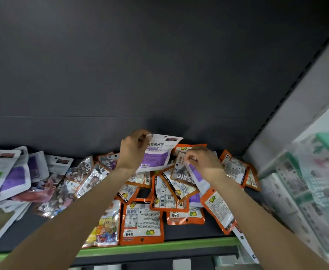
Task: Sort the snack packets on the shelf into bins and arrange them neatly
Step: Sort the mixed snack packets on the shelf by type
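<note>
While the left hand (133,148) pinches the top corner of a white-and-purple packet (156,153) and holds it lifted above the heap, the right hand (202,162) rests fingers-curled on a clear packet (181,171) with dark contents and mirrored lettering, gripping its upper edge. Both sit over a loose pile of orange-bordered packets (142,224) on the dark shelf (208,228), behind its green front lip. More white-and-purple packets (13,176) lie stacked at left. The shelving at right is blurred; its contents cannot be made out.
</note>
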A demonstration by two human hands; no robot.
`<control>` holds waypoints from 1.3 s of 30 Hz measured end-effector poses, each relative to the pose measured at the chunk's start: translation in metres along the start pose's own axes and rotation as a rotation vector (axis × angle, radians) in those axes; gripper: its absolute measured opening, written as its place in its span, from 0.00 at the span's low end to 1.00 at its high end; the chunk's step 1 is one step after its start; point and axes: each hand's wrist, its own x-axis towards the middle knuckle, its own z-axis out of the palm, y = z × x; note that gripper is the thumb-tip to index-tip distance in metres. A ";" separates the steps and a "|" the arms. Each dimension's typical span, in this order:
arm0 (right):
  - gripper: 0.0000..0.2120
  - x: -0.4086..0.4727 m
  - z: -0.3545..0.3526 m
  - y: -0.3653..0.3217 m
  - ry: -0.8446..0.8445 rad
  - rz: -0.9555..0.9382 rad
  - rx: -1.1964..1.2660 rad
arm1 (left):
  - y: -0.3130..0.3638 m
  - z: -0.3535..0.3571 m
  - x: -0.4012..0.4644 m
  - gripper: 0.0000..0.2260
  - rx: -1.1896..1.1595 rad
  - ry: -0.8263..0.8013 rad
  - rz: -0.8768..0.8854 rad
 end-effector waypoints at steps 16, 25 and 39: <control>0.04 0.069 0.059 -0.253 0.066 -0.350 0.273 | -0.132 -0.225 -0.074 0.03 -0.095 0.511 -0.636; 0.05 0.105 0.125 -0.424 0.012 -0.280 0.269 | -0.253 -0.343 -0.076 0.09 -0.080 0.432 -0.817; 0.16 0.132 0.177 -0.477 0.057 -0.220 0.388 | -0.292 -0.336 -0.100 0.37 0.804 -0.442 -0.137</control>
